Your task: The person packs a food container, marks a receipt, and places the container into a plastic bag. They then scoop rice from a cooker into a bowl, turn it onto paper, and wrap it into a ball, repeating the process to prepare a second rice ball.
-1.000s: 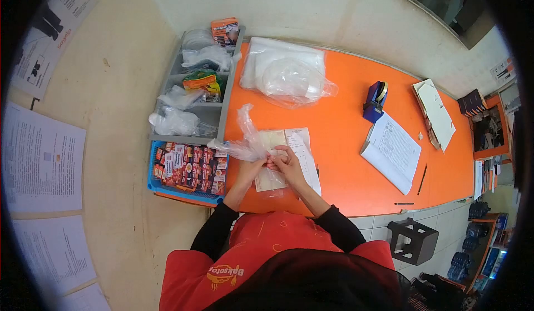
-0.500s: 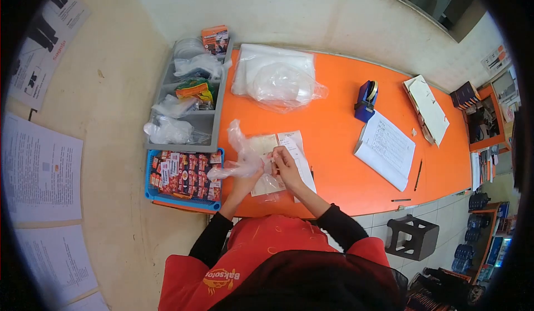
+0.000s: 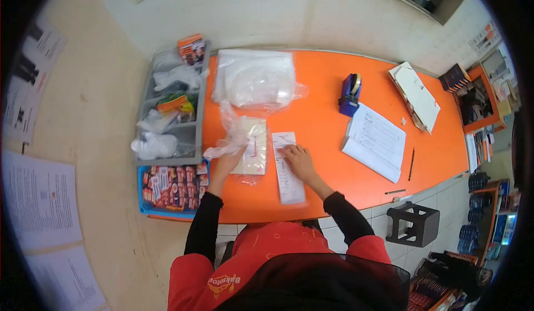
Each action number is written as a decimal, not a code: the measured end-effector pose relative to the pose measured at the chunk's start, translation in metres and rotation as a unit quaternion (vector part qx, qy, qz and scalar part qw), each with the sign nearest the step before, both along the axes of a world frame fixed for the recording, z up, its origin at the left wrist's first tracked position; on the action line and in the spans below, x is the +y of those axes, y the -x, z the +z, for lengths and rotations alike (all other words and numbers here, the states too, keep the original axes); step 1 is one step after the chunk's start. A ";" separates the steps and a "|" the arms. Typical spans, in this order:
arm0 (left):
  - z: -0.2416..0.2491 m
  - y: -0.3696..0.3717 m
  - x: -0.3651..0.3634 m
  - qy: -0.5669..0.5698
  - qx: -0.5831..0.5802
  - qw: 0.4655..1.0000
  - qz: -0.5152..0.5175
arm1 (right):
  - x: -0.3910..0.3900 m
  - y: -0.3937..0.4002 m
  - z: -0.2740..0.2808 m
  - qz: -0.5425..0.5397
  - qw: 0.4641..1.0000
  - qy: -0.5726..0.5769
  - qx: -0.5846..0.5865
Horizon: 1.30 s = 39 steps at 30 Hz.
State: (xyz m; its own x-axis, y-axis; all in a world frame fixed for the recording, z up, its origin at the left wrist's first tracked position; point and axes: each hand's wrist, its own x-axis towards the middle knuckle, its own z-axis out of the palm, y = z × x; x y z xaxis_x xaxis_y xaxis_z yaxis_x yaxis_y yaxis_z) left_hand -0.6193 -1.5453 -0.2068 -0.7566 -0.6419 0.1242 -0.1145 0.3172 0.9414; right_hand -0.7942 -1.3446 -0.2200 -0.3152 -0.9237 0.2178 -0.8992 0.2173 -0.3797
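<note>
My left hand [image 3: 229, 160] is closed on a clear plastic bag [image 3: 231, 127], whose crumpled upper part sticks up beyond the fingers. Beneath the bag lies a cream-coloured paper packet or pad [image 3: 256, 144] with a small red print, partly covered by the plastic. To the right of it is a long white printed slip [image 3: 289, 180], like a receipt, flat on the orange table [image 3: 328, 188]. My right hand [image 3: 298, 162] rests over the slip's right edge with its fingers a little apart, touching the paper.
A grey divided tray [image 3: 192, 152] with plastic bags and sachets stands left, above a blue basket [image 3: 146, 208] of small red packets. Behind lies a stack of clear bags [image 3: 256, 80]. Rightward are a tape dispenser [image 3: 349, 95], an open notebook [image 3: 375, 141], a folder [image 3: 414, 97] and pens.
My right hand has let go of the plastic bag and moved right onto the white slip. My left hand, with the bag, has shifted left and the cream packet shows more.
</note>
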 end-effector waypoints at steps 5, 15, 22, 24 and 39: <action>0.108 0.037 0.065 0.329 0.022 0.856 0.399 | 0.035 0.029 0.002 -0.119 0.990 0.066 -0.042; 0.028 0.304 0.148 -0.113 -0.038 0.983 -0.136 | 0.040 0.238 0.004 -0.434 0.863 0.214 -0.145; -0.020 0.355 0.130 -0.512 -0.020 0.843 -0.164 | 0.035 0.242 0.006 -0.400 0.795 0.278 -0.362; 0.002 0.353 0.134 -0.519 -0.040 0.843 -0.132 | 0.052 0.203 0.020 -0.389 0.806 0.333 -0.297; -0.035 0.367 0.135 0.160 -0.047 0.982 -0.092 | 0.121 0.158 -0.008 -0.337 0.866 0.158 -0.334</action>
State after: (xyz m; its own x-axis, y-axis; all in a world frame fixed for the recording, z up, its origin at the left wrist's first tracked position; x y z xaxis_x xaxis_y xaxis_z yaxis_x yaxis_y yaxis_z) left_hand -0.9860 -1.4100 -0.2415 -0.8741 -0.4327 0.2208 -0.1096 0.6184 0.7782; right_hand -0.9526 -1.2238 -0.2276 -0.9128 -0.4081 -0.0128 -0.1655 0.3986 -0.9021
